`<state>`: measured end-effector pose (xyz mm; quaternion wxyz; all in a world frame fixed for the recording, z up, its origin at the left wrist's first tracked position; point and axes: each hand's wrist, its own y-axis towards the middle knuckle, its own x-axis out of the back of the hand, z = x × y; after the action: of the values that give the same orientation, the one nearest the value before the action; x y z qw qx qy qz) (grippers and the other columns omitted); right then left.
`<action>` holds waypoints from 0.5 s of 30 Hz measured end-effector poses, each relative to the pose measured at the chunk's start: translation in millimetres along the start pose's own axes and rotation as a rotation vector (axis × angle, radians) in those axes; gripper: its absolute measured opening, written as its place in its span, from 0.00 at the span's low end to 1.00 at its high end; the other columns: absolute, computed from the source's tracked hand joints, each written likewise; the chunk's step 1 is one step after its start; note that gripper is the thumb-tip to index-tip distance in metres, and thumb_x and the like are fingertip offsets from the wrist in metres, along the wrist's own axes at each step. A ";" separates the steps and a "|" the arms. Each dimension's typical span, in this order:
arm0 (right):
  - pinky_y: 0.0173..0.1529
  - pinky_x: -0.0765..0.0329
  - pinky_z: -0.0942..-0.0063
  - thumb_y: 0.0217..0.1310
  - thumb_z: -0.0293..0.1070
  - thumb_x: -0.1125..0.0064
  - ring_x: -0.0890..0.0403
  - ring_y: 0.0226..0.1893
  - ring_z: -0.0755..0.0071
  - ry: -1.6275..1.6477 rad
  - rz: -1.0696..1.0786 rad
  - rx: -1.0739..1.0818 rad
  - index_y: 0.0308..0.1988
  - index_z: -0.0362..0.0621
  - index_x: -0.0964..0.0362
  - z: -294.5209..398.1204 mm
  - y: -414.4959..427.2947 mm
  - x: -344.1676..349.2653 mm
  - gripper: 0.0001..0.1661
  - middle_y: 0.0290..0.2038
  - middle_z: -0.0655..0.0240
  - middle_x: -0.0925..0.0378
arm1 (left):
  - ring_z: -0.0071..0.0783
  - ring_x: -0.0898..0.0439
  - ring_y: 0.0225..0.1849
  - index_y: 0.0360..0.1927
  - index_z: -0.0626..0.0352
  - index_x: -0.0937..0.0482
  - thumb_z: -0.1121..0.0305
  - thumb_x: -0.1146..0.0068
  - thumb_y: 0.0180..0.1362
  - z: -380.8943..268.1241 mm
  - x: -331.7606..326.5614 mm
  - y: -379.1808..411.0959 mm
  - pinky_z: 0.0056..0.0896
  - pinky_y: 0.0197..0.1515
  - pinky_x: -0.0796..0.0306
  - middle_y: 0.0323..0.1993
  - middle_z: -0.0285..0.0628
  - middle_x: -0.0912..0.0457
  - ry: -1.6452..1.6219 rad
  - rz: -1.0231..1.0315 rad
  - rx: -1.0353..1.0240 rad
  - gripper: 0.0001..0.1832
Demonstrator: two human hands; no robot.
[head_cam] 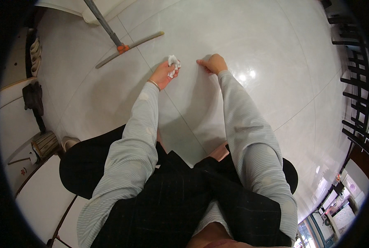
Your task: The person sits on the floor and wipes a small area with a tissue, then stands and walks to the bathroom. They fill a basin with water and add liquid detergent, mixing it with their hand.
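Over the pale tiled floor (178, 105), my left hand (165, 73) holds a crumpled white tissue (174, 65) between thumb and fingers, with a bangle at the wrist. To its right is my right hand (214, 64), its back turned up and the thumb pointing left; the other fingers curl underneath, so whether they hold or touch anything is hidden. A floor squeegee (142, 40) with a grey pole and an orange joint rests on the tiles, up and left of my left hand.
Dark slatted furniture (358, 80) lines the right side. At the left are a small wooden stump-like block (45, 144), a beige shoe-like item (69, 143) and a dark object on a post (32, 96). A white panel (63, 6) edges the floor at the upper left.
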<state>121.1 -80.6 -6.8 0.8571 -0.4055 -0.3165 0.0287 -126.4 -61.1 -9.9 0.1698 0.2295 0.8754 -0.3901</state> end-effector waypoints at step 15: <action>0.31 0.24 0.71 0.51 0.58 0.37 0.21 0.17 0.70 -0.163 -0.230 0.121 0.14 0.43 0.25 -0.8 -7.5 -23.2 0.29 0.13 0.69 0.24 | 0.21 0.28 0.34 0.49 0.62 0.28 0.71 0.55 0.66 -0.7 -10.5 -1.5 0.22 0.36 0.31 0.37 0.35 0.26 0.020 -0.009 -0.003 0.11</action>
<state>101.5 -93.2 -13.9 0.8491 -0.3103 -0.4271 -0.0180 -118.5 -64.4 -3.5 0.1596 0.2294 0.8787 -0.3870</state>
